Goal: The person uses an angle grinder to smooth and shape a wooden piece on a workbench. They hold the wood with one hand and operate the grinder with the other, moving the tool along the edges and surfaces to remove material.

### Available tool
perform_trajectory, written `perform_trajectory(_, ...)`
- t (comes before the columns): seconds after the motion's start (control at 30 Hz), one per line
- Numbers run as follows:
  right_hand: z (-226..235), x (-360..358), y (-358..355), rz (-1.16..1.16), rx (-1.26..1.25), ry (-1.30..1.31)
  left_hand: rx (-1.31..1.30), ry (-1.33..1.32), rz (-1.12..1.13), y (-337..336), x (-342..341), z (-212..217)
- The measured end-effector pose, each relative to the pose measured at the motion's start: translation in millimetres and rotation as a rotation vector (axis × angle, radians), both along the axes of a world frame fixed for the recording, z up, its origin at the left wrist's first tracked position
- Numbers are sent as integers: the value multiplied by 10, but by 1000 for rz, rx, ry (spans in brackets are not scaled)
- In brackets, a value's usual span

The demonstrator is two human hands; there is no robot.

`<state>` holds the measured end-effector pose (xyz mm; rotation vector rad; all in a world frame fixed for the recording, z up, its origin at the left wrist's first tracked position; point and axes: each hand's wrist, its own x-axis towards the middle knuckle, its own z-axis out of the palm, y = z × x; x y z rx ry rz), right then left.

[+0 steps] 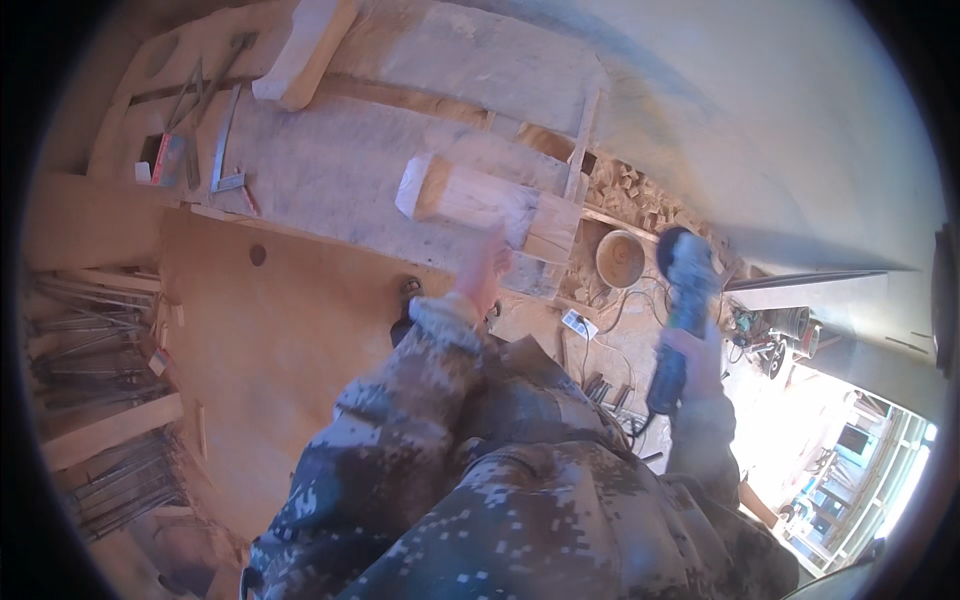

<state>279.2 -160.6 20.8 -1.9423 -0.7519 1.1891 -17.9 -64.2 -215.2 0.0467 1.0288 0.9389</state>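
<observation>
My left hand grips the near end of a pale squared wooden block and holds it tilted over the dusty workbench. The block is blurred. My right hand is closed around the body of a blue angle grinder, held upright off to the right of the bench, its disc end toward the top. The grinder is well apart from the block. Both arms wear camouflage sleeves.
A long timber piece lies at the bench's far side, with metal squares and hand tools at its left. Metal rods are stacked at the left. Wood offcuts, a round bowl and cables lie on the floor at right.
</observation>
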Motion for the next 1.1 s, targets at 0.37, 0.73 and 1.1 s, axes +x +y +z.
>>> perform_trajectory(0.37,-292,771,-1394,-494,-53,102,-490,575,294,880,604,944)
perform_trajectory(0.73,-261,439,-1769,-509,-198,149,203,846,151,894,-15,-287)
perform_trajectory(1.1,-436,543,-1604,-345,-197,50,598,1071,-1158,1358,-950,106)
